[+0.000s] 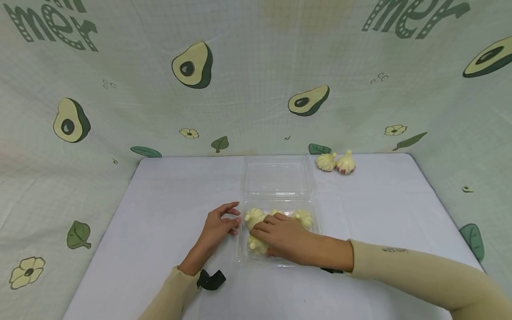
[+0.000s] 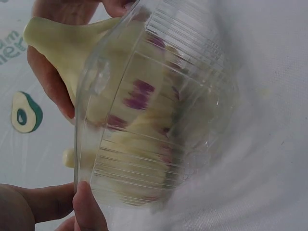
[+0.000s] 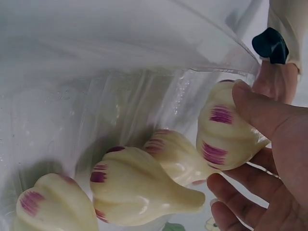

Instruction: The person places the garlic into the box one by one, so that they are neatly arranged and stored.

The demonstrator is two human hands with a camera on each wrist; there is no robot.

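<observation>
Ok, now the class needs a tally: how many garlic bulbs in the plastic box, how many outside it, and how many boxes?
Boxed garlic bulbs, counting the one gripped by the right hand: 4
Loose garlic bulbs: 2
Clear plastic box: 1
Total: 7

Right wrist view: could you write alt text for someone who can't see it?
A right hand grips a purple-streaked garlic bulb beside three similar bulbs in a clear plastic box. A dark strap shows on the other arm, upper right.
</observation>
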